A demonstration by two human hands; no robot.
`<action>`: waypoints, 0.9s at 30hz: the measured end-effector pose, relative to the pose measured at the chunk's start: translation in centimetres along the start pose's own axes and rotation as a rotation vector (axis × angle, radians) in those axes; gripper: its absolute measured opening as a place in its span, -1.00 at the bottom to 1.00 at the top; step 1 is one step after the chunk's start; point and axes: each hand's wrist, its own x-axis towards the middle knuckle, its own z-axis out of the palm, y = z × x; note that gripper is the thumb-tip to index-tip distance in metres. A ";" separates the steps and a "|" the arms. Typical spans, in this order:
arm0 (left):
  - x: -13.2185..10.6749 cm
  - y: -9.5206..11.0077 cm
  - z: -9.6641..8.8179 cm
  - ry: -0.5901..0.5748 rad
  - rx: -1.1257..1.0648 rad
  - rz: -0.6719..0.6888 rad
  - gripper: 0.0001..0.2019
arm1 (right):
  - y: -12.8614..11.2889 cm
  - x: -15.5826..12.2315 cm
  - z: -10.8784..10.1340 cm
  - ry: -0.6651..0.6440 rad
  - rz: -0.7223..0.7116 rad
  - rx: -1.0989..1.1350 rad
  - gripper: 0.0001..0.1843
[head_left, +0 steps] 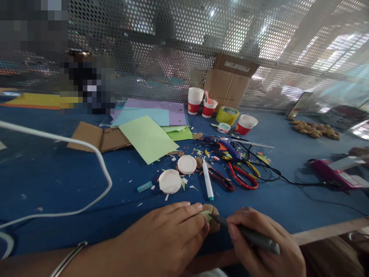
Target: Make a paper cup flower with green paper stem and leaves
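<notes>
**Head view: hands at near edge of blue table**

Head camera, single frame. The left hand [170, 234] lies at the near edge of the felt-like blue table [57, 181], its fingers curled and pinching a small brown piece [213, 221]. The piece is rounded and rough like cardboard, with a pale green scrap at its left side. A thin metal bangle [69, 257] circles the left wrist.

The right hand [259, 242] is clenched around a smooth dark grey pen [250, 235]. The pen's tip touches the brown piece.

Just beyond the hands:
- two white round discs [170, 181] with ridged rims
- a white marker [207, 184] with a teal tip
- a loose teal cap [144, 186]
- red-handled scissors [239, 175] among paper shavings

Farther off lie a blue glue gun [227, 146], flat pastel paper sheets [147, 138] and a torn cardboard flat [95, 136]. Red-and-white paper cups [195, 100] stand next to a yellow tape roll [227, 114]. A white cable [86, 150] loops at the left. A perforated metal screen [173, 46] closes off the far side.
</notes>
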 end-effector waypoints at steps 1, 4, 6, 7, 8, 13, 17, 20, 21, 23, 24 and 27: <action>0.0 0.0 -0.1 0.002 0.000 0.006 -0.60 | 0.0 0.0 0.0 0.002 0.003 -0.002 -0.83; 0.1 -0.1 -0.5 -0.011 -0.005 0.025 -0.59 | -0.1 0.0 -0.1 0.003 0.003 -0.008 -0.83; 0.1 0.0 -0.7 -0.023 -0.007 0.030 -0.58 | 0.0 0.0 -0.1 0.000 -0.005 -0.011 -0.83; 0.1 0.0 -0.8 -0.026 -0.007 0.029 -0.58 | 0.0 0.0 -0.2 -0.005 -0.009 -0.013 -0.83; 0.1 0.0 -0.9 -0.029 -0.010 0.023 -0.58 | 0.0 0.0 -0.2 -0.004 -0.012 -0.014 -0.83; 0.1 0.3 -0.9 -0.026 -0.017 0.012 -0.58 | 0.0 0.1 0.0 0.011 0.010 -0.002 -0.82; 0.0 0.4 -0.7 -0.011 -0.013 0.005 -0.59 | 0.0 0.1 0.0 -0.002 -0.004 -0.009 -0.82; -0.1 0.2 -0.4 -0.003 -0.009 0.011 -0.60 | 0.0 0.2 -0.2 -0.012 -0.009 -0.005 -0.82; -0.1 0.2 -0.3 -0.002 -0.006 0.013 -0.60 | 0.0 0.2 -0.2 -0.013 -0.010 -0.004 -0.82; 0.0 0.0 -0.2 -0.003 -0.003 0.025 -0.59 | 0.0 0.3 -0.3 -0.014 -0.012 -0.012 -0.81; 0.0 0.0 -0.2 -0.006 -0.001 0.028 -0.58 | 0.0 0.2 -0.4 -0.010 -0.016 -0.022 -0.81; 0.1 0.0 -0.4 -0.005 0.007 0.027 -0.56 | 0.1 0.1 -0.4 0.004 -0.027 -0.057 -0.83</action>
